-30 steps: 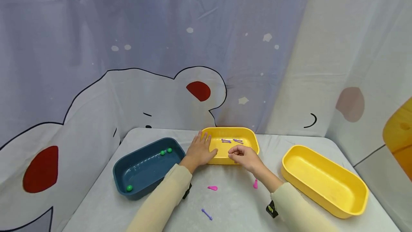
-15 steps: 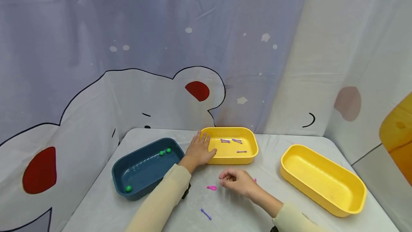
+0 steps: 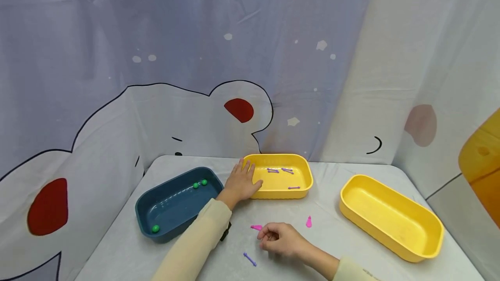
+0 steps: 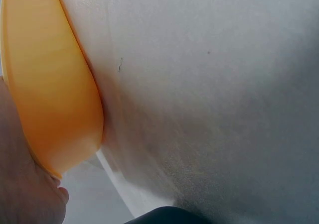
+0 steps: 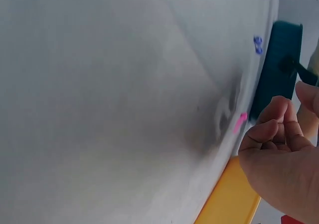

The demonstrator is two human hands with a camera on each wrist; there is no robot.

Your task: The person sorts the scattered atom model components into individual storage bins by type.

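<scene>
My left hand (image 3: 239,183) lies with spread fingers over the left end of a small yellow tray (image 3: 279,194); the left wrist view shows that hand (image 4: 25,184) against the tray's outer wall (image 4: 60,94). Inside are several purple sticks with knobbed ends, one of them, a purple stick (image 3: 294,187), by the near wall. Low over the table, my right hand (image 3: 283,240) has loosely bent fingers with nothing visible between them. Its fingertips overlap a pink pin-shaped piece (image 3: 255,227). Another pink piece (image 3: 309,222) lies behind it, and a purple stick (image 3: 250,259) is in front.
At the left stands a dark teal tray (image 3: 175,207) holding a few green balls, one green ball (image 3: 156,228) at its near end. A longer yellow tray (image 3: 376,231) sits at the right. Printed cloth hangs behind the table.
The right hand has let go of a purple stick in the small yellow tray and moved back toward me. That stick has since shifted slightly nearer. The left hand stays put.
</scene>
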